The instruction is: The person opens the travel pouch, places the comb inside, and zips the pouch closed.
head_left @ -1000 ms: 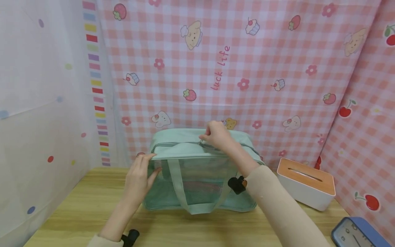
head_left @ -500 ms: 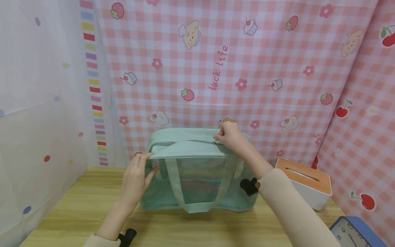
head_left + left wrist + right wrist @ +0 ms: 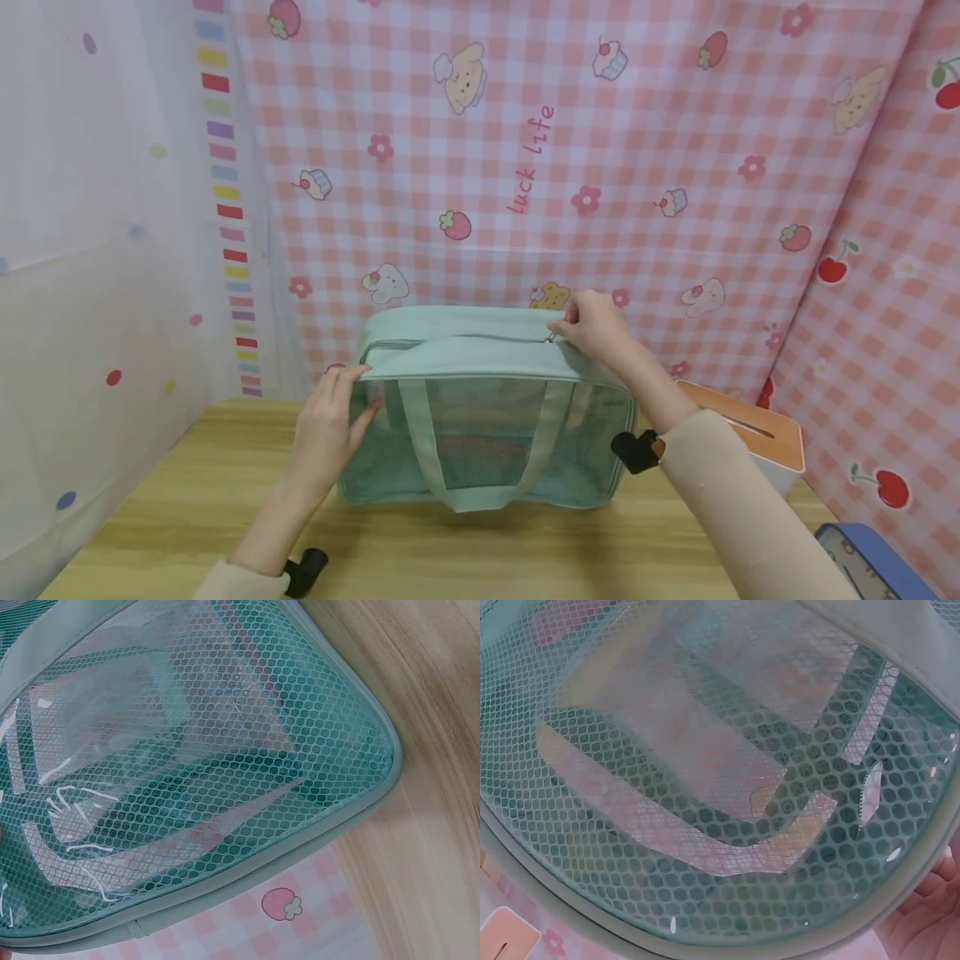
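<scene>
A mint-green bag [image 3: 480, 360] with clear and mesh sides stands upright on the wooden table, its front strap handle [image 3: 480, 498] hanging down. My right hand [image 3: 600, 329] pinches the zipper pull [image 3: 551, 338] near the right end of the bag's top. Left of that pull the zipper line runs closed, with a small gap near the left corner. At that top left corner my left hand [image 3: 322, 429] grips the bag, fingers along the edge and thumb toward the front. Both wrist views are filled by the green mesh [image 3: 247, 802]; part of my right hand [image 3: 930, 915] shows at the lower right edge.
To the right, partly behind my right forearm, stands a white tissue box [image 3: 772, 425] with a wood-toned lid. A blue clock [image 3: 873, 558] sits at the lower right. Pink checked cloth [image 3: 660, 125] hangs close behind the bag, and a white sheet [image 3: 97, 333] hangs at left.
My right hand has slid the zipper pull rightward along the bag's top, and the zipper behind it has closed. My left hand has stayed at the left corner.
</scene>
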Demonstrator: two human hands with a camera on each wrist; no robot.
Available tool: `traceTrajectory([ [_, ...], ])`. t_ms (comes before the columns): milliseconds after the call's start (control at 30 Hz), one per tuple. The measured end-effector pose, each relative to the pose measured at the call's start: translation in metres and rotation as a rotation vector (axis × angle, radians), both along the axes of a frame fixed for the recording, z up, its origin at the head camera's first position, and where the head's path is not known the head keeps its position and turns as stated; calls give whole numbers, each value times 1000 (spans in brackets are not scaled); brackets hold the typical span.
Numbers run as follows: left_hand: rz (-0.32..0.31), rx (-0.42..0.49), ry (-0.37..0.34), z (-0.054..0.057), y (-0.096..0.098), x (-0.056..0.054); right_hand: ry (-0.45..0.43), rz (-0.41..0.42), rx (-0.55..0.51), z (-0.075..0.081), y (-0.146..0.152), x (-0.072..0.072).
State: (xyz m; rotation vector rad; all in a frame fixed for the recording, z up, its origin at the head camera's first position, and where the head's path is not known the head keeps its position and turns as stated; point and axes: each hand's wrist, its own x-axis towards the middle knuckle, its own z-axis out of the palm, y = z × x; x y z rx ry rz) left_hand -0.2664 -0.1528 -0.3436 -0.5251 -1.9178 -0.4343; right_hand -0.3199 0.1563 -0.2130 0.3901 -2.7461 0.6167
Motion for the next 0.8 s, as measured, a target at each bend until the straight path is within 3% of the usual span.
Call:
traceTrajectory([
  [333,4,5,-5,0,-1,-1,-17,-14,-34,5,12,3],
  [800,-13,11,19,-1,1,-2,11,-34,-47,1,41,8],
])
